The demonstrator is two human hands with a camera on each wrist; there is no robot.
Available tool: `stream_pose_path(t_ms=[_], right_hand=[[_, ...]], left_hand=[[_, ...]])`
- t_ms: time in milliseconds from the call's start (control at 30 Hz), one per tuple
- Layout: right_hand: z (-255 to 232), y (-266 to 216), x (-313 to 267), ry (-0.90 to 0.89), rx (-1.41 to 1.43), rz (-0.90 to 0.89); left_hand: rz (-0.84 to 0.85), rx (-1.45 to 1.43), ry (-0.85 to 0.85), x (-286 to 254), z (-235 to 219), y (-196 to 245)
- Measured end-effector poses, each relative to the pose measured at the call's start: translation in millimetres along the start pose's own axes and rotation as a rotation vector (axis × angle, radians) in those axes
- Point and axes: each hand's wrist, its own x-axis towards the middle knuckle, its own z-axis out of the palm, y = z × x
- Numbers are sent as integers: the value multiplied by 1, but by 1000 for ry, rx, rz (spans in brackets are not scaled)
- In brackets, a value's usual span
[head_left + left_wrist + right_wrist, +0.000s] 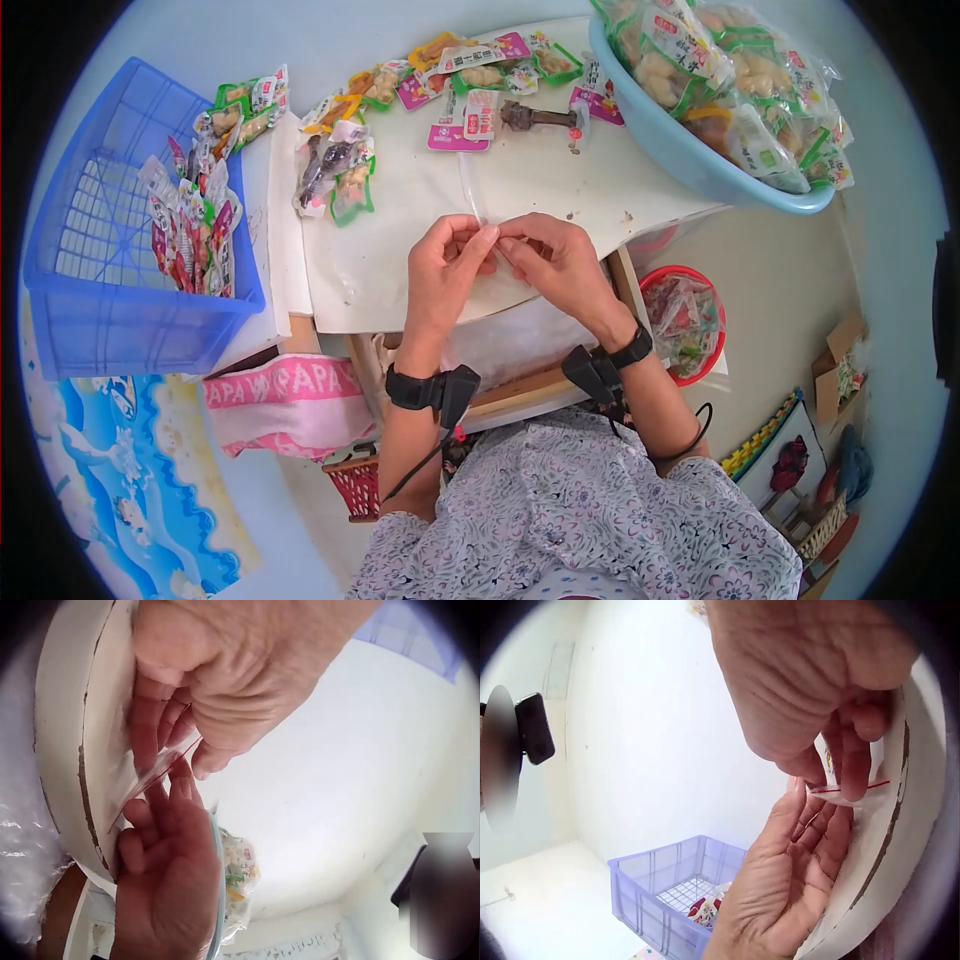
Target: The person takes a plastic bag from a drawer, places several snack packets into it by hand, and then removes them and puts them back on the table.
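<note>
Over the near part of the white tabletop [400, 270], both hands meet at a small clear plastic bag [468, 185] with a red line along its edge. My left hand [442, 268] pinches the bag between thumb and fingers. From the other side my right hand [558, 265] grips the same edge, its fingertips close to the left thumb. The right wrist view shows the red strip [855, 788] running between the fingers. Beyond the hands lie a dark drumstick-shaped snack [535, 117] and several small snack packets [465, 125]; much of the bag is hidden by fingers.
A blue plastic basket [140, 325] with packets stands at left. At back right, a light blue basin [640, 125] is heaped with bagged snacks. Below the tabletop an open drawer [520, 345] holds clear plastic. A red-rimmed bin [722, 325] and a pink towel [290, 400] flank it.
</note>
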Motion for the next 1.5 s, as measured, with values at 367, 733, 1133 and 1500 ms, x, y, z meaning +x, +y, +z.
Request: stream_pose_path(t_ms=[367, 733, 1133, 1500], right_hand=[[-5, -13, 8, -76, -109, 38], [-9, -6, 11, -105, -26, 90], [5, -1, 4, 61, -161, -39], [1, 3, 6, 61, -104, -85]], left_hand=[[-78, -89, -49, 3, -16, -5], [-30, -95, -70, -1, -14, -6], [-19, -58, -123, -2, -11, 0], [-30, -87, -112, 0, -13, -7]])
